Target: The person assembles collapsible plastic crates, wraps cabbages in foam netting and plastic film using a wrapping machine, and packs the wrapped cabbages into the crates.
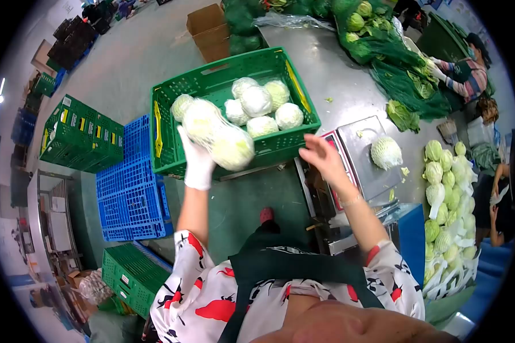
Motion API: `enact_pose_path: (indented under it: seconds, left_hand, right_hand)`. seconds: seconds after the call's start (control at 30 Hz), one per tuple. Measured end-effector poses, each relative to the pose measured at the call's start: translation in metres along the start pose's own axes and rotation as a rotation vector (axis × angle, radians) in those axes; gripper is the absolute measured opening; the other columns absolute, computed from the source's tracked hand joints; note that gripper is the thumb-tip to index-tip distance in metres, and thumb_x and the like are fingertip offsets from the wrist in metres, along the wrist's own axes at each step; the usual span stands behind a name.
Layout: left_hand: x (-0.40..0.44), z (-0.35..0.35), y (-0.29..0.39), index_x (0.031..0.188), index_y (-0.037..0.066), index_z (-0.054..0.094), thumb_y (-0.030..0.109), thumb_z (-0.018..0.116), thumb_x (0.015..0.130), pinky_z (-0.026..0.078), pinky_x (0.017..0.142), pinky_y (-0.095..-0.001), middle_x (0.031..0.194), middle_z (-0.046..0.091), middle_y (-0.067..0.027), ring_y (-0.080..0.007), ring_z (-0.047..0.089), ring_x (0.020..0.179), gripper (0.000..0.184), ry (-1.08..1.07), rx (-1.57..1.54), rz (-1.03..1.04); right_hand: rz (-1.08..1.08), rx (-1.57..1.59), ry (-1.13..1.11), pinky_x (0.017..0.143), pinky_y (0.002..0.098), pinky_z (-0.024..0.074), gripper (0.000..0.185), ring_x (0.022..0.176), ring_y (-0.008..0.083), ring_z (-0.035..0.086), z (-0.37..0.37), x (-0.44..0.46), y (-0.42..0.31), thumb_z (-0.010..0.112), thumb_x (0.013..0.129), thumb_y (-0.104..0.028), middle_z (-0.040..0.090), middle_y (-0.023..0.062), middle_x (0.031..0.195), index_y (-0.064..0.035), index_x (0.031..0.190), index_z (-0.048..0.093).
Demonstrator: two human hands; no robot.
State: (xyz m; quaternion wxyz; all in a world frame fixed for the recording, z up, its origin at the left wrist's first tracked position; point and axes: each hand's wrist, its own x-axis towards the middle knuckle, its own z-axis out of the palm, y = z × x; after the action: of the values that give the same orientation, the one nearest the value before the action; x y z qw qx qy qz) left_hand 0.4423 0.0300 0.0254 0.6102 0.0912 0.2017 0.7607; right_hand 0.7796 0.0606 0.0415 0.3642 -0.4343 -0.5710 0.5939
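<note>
My left hand point(196, 163), in a white glove, is against a pale cabbage in white netting point(233, 148) at the crate's near edge. Another netted cabbage point(201, 119) touches it just beyond; the glove's fingers are partly hidden behind the two. Several more wrapped cabbages point(256, 101) lie inside the green plastic crate point(234, 150). To the right, my bare right hand point(324, 158) hovers by the crate's near right corner with its fingers apart, holding nothing. Beside it is a scale point(360, 150) with a red-edged panel, and one netted cabbage point(386, 153) rests on its metal plate.
Many cabbages point(445, 194) are piled at the right. Green net sacks point(409, 86) lie on the metal table point(320, 63), with a co-worker point(469, 77) beyond. Blue pallets point(131, 194) and stacked green crates point(83, 134) stand left. A cardboard box point(208, 31) is behind the crate.
</note>
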Motion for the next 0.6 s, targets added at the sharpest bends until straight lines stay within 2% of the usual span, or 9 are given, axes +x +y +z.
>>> enact_pose_path:
  seconds: [0.13, 0.27, 0.3, 0.37, 0.4, 0.43, 0.47, 0.53, 0.6]
  left_hand:
    - [0.080, -0.052, 0.067, 0.146, 0.008, 0.043, 0.066, 0.033, 0.099, 0.039, 0.111, -0.0501, 0.142, 0.052, -0.0158, -0.0334, 0.051, 0.129, 0.075, -0.033, 0.168, -0.111]
    - [0.116, -0.115, 0.074, 0.142, 0.008, 0.046, 0.063, 0.034, 0.100, 0.045, 0.106, -0.0476, 0.135, 0.057, -0.0137, -0.0313, 0.057, 0.121, 0.070, 0.151, 0.243, -0.294]
    - [0.123, -0.142, 0.068, 0.145, 0.008, 0.042, 0.070, 0.043, 0.094, 0.043, 0.105, -0.0496, 0.136, 0.056, -0.0179, -0.0335, 0.057, 0.121, 0.081, 0.119, 0.401, -0.277]
    - [0.119, -0.157, 0.078, 0.149, 0.007, 0.036, 0.078, 0.054, 0.082, 0.038, 0.106, -0.0508, 0.139, 0.051, -0.0246, -0.0368, 0.053, 0.125, 0.099, 0.458, 0.769, -0.615]
    - [0.121, -0.155, 0.075, 0.154, 0.006, 0.026, 0.081, 0.060, 0.073, 0.033, 0.107, -0.0517, 0.142, 0.046, -0.0300, -0.0399, 0.048, 0.128, 0.116, 0.617, 0.955, -0.606]
    - [0.115, -0.156, 0.078, 0.156, -0.001, 0.017, 0.070, 0.062, 0.082, 0.023, 0.116, -0.0497, 0.153, 0.032, -0.0296, -0.0376, 0.031, 0.143, 0.111, 0.484, 0.976, -0.566]
    - [0.116, -0.162, 0.067, 0.155, 0.000, 0.020, 0.066, 0.063, 0.083, 0.023, 0.117, -0.0458, 0.155, 0.031, -0.0271, -0.0346, 0.030, 0.144, 0.107, 0.457, 1.112, -0.412]
    - [0.115, -0.172, 0.058, 0.152, 0.000, 0.030, 0.055, 0.067, 0.085, 0.029, 0.116, -0.0370, 0.154, 0.034, -0.0262, -0.0339, 0.033, 0.144, 0.095, 0.357, 1.530, -0.212]
    - [0.107, -0.164, 0.049, 0.151, 0.005, 0.035, 0.056, 0.065, 0.085, 0.029, 0.117, -0.0389, 0.155, 0.034, -0.0243, -0.0364, 0.034, 0.144, 0.088, 0.095, 1.875, -0.099]
  right_hand:
    - [-0.048, -0.327, 0.049, 0.105, 0.0382, 0.0431, 0.092, 0.125, 0.0324, 0.054, 0.029, 0.130, 0.046, 0.084, 0.071, -0.050, 0.054, 0.0260, 0.136, 0.0028, 0.138, 0.048]
    - [-0.116, -0.702, 0.086, 0.110, 0.0428, 0.0387, 0.116, 0.134, 0.0422, 0.043, 0.066, 0.209, 0.049, 0.087, 0.062, -0.053, 0.040, 0.0319, 0.144, 0.0018, 0.148, 0.032]
    - [-0.149, -0.735, 0.076, 0.111, 0.0436, 0.0373, 0.122, 0.135, 0.0445, 0.041, 0.073, 0.231, 0.065, 0.088, 0.060, -0.054, 0.036, 0.0334, 0.146, 0.0013, 0.150, 0.028]
    - [-0.143, -0.815, 0.042, 0.113, 0.0455, 0.0348, 0.132, 0.137, 0.0487, 0.036, 0.086, 0.254, 0.079, 0.089, 0.056, -0.056, 0.029, 0.0354, 0.150, 0.0002, 0.153, 0.020]
    - [-0.107, -0.864, 0.022, 0.114, 0.0466, 0.0336, 0.136, 0.138, 0.0506, 0.033, 0.092, 0.264, 0.082, 0.089, 0.054, -0.057, 0.025, 0.0361, 0.152, -0.0004, 0.154, 0.016]
    - [-0.070, -0.910, 0.000, 0.115, 0.0477, 0.0324, 0.140, 0.139, 0.0524, 0.030, 0.098, 0.273, 0.085, 0.089, 0.053, -0.057, 0.021, 0.0367, 0.154, -0.0010, 0.156, 0.012]
    - [-0.051, -0.933, -0.043, 0.116, 0.0498, 0.0297, 0.147, 0.141, 0.0545, 0.025, 0.101, 0.280, 0.089, 0.090, 0.050, -0.060, 0.015, 0.0363, 0.156, -0.0023, 0.156, 0.006]
    - [-0.149, -0.912, -0.066, 0.114, 0.0496, 0.0329, 0.135, 0.138, 0.0492, 0.034, 0.102, 0.292, 0.101, 0.090, 0.051, -0.058, 0.029, 0.0344, 0.150, 0.0026, 0.152, 0.022]
    - [-0.161, -0.870, -0.084, 0.107, 0.0487, 0.0402, 0.121, 0.130, 0.0434, 0.046, 0.101, 0.299, 0.096, 0.089, 0.054, -0.056, 0.045, 0.0313, 0.140, 0.0049, 0.144, 0.037]
